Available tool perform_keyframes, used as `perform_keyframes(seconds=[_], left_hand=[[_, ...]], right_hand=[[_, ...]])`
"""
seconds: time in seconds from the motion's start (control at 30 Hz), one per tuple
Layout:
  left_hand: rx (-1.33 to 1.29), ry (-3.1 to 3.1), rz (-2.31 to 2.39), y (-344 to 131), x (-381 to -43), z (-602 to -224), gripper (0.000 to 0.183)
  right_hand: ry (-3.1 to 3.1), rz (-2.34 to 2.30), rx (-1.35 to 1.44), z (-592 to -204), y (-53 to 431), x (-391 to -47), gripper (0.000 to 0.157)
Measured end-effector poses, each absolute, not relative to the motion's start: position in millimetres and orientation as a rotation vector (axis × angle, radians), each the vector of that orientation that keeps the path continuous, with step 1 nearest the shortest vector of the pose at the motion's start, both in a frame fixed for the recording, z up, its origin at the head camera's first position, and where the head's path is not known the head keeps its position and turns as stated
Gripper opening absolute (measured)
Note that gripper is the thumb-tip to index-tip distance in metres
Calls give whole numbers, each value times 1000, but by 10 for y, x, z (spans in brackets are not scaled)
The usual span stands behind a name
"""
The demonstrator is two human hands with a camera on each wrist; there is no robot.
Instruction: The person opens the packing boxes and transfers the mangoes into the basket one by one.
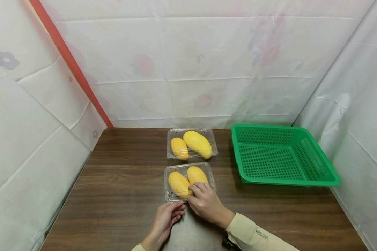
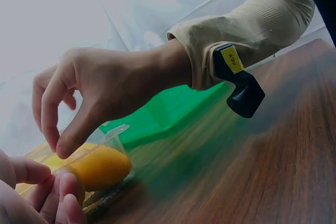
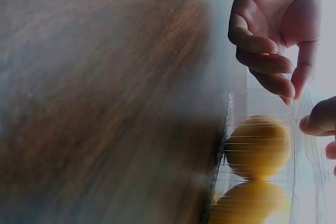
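Observation:
A clear plastic clamshell box (image 1: 167, 183) holding two yellow mangoes (image 1: 178, 184) lies in front of me on the wooden table. At its near left corner, the thumb and fingertips of my left hand (image 1: 168, 218) pinch the rim, as the right wrist view also shows. My right hand (image 1: 206, 203) reaches over the near edge, thumb and curled forefinger close together at the lid's edge in the left wrist view. Behind it sits a second clear box (image 1: 216, 152) with two mangoes (image 1: 197, 143), one larger, touched by neither hand.
An empty green plastic basket (image 1: 289, 182) with perforated sides stands at the right on the brown wooden table (image 1: 119, 188). White patterned sheets (image 1: 182, 62) hang behind and at both sides of the table.

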State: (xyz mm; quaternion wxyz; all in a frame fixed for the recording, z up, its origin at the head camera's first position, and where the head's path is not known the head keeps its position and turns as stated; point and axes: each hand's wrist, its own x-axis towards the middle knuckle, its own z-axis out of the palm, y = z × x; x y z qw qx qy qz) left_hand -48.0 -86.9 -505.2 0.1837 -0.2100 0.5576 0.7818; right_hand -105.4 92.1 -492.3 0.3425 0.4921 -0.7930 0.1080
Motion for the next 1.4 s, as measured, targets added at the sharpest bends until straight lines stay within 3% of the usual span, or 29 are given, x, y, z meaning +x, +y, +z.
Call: perform_keyframes(seconds=[0.77,1.1,1.4], left_hand=[[-644,1531,2346,-775,-544,-5066,13],[-552,1532,2294,-755,-488,-5083,15],[-569,1557,2249,-800,-419,-5071,20]], right_hand=[[-1892,321,1259,-4749,842,-1210,25],[-2026,486,1109,-4230,857,-1439,3],[-2080,576,1135,-4234,908,-1442,8]])
